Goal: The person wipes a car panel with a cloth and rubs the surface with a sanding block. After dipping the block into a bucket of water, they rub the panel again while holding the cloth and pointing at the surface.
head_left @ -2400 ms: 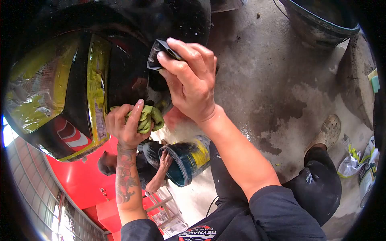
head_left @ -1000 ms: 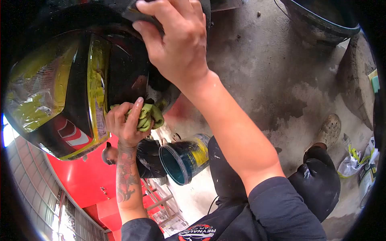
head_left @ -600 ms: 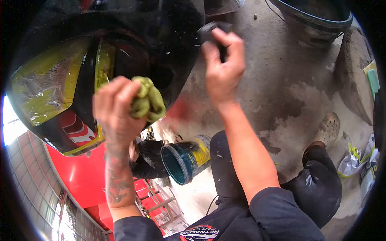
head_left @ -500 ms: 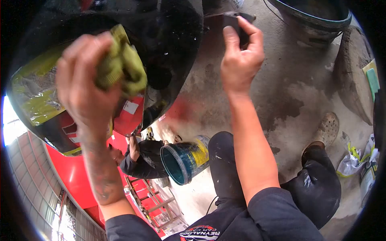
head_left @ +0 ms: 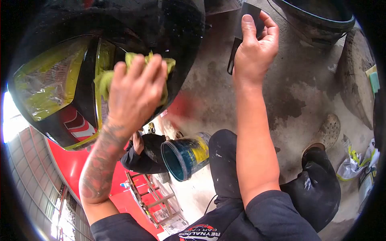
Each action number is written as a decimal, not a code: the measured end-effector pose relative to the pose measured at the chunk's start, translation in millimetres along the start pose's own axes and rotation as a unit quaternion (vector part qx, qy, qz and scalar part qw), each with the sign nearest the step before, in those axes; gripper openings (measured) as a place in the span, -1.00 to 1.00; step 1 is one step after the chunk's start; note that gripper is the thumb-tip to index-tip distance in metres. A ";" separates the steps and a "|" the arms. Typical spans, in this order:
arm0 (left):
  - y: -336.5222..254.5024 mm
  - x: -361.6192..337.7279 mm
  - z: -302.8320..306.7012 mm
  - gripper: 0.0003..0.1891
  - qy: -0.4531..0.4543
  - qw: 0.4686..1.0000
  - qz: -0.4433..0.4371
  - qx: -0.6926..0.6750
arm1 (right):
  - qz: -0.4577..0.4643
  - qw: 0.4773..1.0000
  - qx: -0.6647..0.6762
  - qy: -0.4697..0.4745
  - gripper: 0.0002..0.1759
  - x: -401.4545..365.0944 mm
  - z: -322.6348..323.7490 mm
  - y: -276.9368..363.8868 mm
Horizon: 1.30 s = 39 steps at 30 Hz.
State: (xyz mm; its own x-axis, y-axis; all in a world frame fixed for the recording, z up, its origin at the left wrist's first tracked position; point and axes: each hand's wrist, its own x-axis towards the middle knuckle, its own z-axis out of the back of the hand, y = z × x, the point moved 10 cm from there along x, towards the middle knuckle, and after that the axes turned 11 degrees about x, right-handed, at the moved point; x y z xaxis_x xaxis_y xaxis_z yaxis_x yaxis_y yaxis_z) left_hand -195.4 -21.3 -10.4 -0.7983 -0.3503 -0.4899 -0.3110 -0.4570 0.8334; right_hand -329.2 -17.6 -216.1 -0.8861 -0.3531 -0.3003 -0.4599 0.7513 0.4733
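My left hand [head_left: 138, 90] is closed on a yellow-green cloth [head_left: 170, 66] and presses it to a glossy black vehicle panel [head_left: 169, 28]. The hand is slightly blurred, and cloth shows around its fingers. Beside it is a headlight [head_left: 50, 82] edged with yellow masking tape. Away from the panel, over the floor, my right hand [head_left: 257, 52] pinches a thin dark sheet [head_left: 251, 14] that looks like sandpaper, thumb on top. The sheet's lower part curls down past the palm.
A blue-green bucket [head_left: 197, 152] lies tilted near my knee. Behind it are a co-worker in dark clothes [head_left: 146, 154] and a wooden ladder [head_left: 155, 201]. A dark tub [head_left: 321, 32] stands at upper right. Plastic bags [head_left: 352, 166] lie right of my foot.
My left hand has moved right and down with the cloth, onto the panel beside the headlight. My right hand has shifted slightly right and turned, showing more of the dark sheet.
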 end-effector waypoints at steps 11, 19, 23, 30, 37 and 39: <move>0.1 -43.0 -26.2 0.02 0.244 0.958 0.039 -0.142 | -0.041 0.998 0.042 0.020 -0.55 4.2 8.2 -16.3; 79.1 14.4 -6.6 0.21 0.189 0.973 0.128 -0.036 | -0.035 0.998 -0.051 0.033 -0.70 -4.7 -7.0 6.6; 72.7 16.2 -6.5 0.20 0.180 0.978 0.100 -0.019 | -0.024 0.999 -0.018 0.016 -0.69 -1.9 -7.9 7.5; 56.6 4.2 -13.7 0.25 0.215 0.973 0.077 -0.032 | -0.005 0.998 -0.056 0.026 -0.68 -0.5 -10.1 13.9; 41.4 -4.6 -19.0 0.25 0.223 0.973 0.050 -0.020 | 0.009 0.996 -0.079 0.037 -0.67 -4.6 -9.5 4.8; 38.0 -9.4 -21.0 0.28 0.224 0.973 0.045 -0.028 | -0.001 0.996 -0.085 0.041 -0.67 -5.7 -11.0 6.1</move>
State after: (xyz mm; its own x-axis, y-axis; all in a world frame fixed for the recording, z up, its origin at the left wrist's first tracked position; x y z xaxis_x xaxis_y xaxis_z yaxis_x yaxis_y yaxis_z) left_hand -188.9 -52.6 20.5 -0.5113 -0.7070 -0.4885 -0.2124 -0.4469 0.8690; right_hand -327.6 -17.2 -202.5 -0.8841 -0.4035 -0.2357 -0.4579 0.6481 0.6085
